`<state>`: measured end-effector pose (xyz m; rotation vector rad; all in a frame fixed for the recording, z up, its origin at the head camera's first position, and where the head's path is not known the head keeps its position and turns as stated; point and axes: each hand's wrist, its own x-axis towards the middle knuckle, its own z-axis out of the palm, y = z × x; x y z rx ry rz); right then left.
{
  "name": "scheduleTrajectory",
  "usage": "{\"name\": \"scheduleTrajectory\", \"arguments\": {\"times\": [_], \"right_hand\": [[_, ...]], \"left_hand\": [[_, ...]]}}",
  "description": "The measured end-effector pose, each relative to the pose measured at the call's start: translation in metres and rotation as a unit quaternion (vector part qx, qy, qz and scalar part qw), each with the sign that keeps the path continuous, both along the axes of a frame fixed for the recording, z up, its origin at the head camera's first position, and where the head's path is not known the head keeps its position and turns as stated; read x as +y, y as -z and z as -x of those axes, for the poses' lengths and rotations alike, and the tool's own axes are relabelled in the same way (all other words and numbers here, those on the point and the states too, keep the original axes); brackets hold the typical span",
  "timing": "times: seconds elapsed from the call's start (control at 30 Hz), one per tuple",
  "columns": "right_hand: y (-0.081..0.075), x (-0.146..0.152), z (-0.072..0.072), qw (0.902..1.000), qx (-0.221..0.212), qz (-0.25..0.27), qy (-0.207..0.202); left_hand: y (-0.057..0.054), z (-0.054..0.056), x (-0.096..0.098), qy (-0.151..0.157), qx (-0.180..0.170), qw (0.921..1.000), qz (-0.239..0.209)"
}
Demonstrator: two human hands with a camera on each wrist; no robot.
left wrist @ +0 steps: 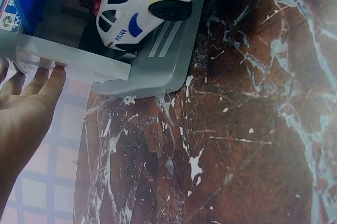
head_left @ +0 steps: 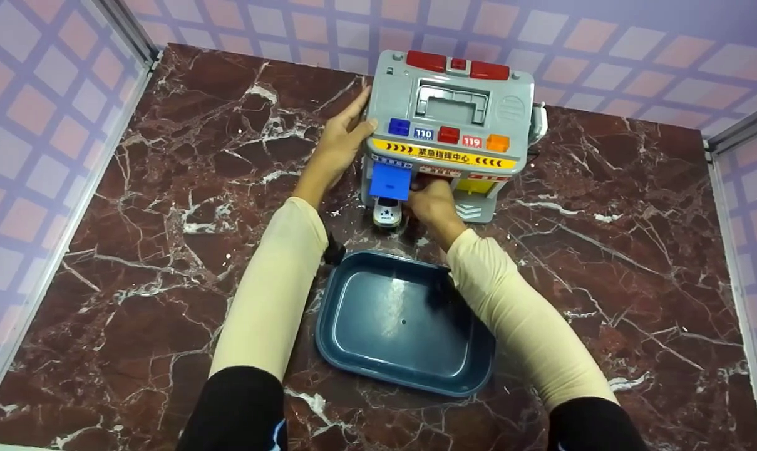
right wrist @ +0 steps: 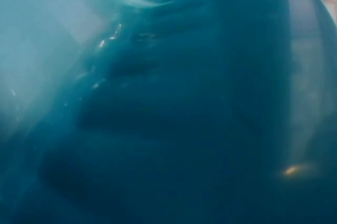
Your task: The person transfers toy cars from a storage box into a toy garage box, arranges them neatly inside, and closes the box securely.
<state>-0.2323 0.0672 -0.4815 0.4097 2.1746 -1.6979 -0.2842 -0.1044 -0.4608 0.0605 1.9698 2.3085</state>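
Note:
A grey toy garage [head_left: 394,94] with coloured buttons stands on the marbled surface. My left hand [head_left: 344,134] rests against its left side, thumb near the top front corner; in the left wrist view its fingers [left wrist: 50,84] lie along the wall's underside. Under the raised blue door [head_left: 389,181], a white toy police car [head_left: 387,216] points outward on the ramp. My right hand [head_left: 434,203] reaches in beside it at the middle bay, its fingertips hidden. In the left wrist view, one fingertip overlaps the red part on the police car [left wrist: 142,10]. I cannot tell whether the right hand grips it.
A dark teal plastic basin [head_left: 403,326] lies in front of the garage, between the forearms, and fills most of the right wrist view. A yellow door [head_left: 475,186] covers the right bay. Patterned panels [head_left: 585,44] border the surface at the back and sides.

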Motion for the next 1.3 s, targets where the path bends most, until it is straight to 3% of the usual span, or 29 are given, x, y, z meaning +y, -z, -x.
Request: {"name": "scheduleTrajectory", "arguments": {"times": [0.3,0.53,0.7,0.87,1.03,1.3], "right_hand": [[0.0001,-0.002,0.0019,0.9998,0.002,0.006,0.019],[0.0007,0.0018,0.0035,0.9911,0.039,-0.126,-0.017],[0.0009,0.0044,0.0023,0.9901,0.018,-0.139,-0.017],[0.0006,0.0055,0.0015,0.9854,0.034,-0.166,-0.023],[0.0014,0.0036,0.0021,0.9867,0.042,-0.156,-0.019],[0.0028,0.0001,0.0034,0.9973,0.01,-0.069,0.024]], "left_hand": [[0.0016,-0.0002,0.0012,0.001,0.005,1.0,0.0],[0.0028,0.0005,0.0006,-0.003,0.011,0.9997,0.022],[0.0034,0.0,0.0006,-0.002,0.011,0.9999,0.012],[0.0027,-0.0002,0.0002,-0.003,0.005,0.9999,0.011],[0.0021,0.0002,-0.0004,-0.005,0.0,0.9997,0.023],[0.0024,0.0013,0.0,-0.005,0.009,0.9997,0.021]]}}
